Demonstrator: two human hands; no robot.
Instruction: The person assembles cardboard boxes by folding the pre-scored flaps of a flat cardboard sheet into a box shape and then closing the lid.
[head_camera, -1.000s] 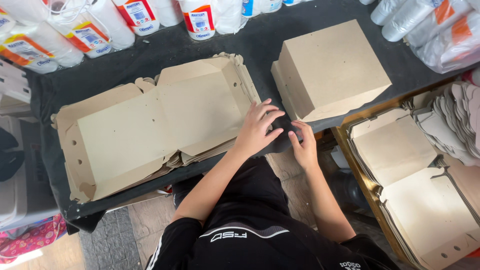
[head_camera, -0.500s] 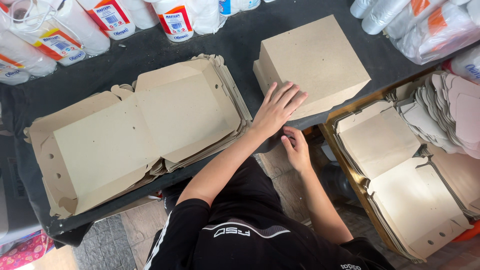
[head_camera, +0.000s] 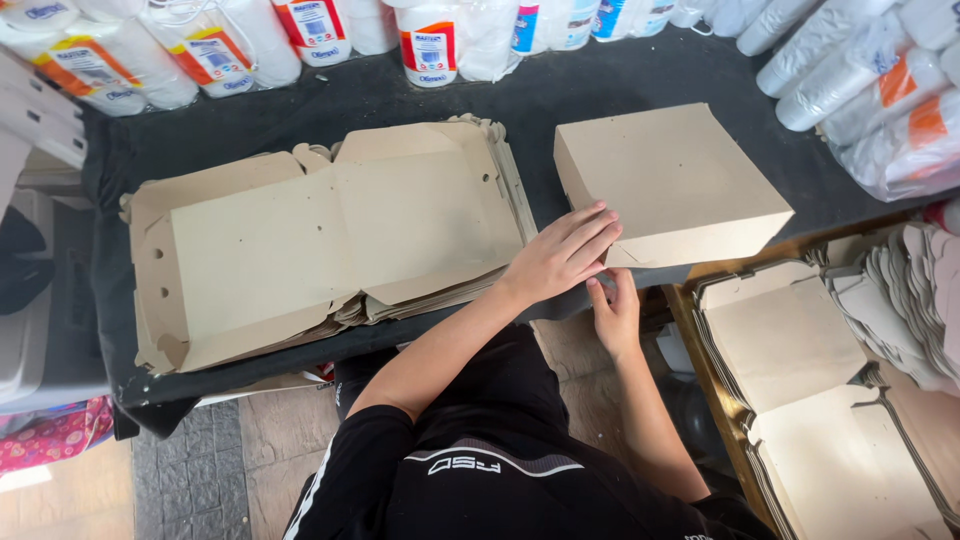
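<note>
Left hand (head_camera: 560, 255) slid down to folded box (head_camera: 675, 180) front edge, fingers spread flat, right hand (head_camera: 615, 310) pinching its flap

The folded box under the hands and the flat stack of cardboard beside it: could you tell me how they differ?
The folded box is closed up into a square, raised shape; the flat stack lies open and unfolded. The box is a single piece, the stack many layered sheets. The left hand rests on the box's near corner and the right hand at its edge; neither touches the stack. Both are plain brown cardboard on the dark table.
</note>
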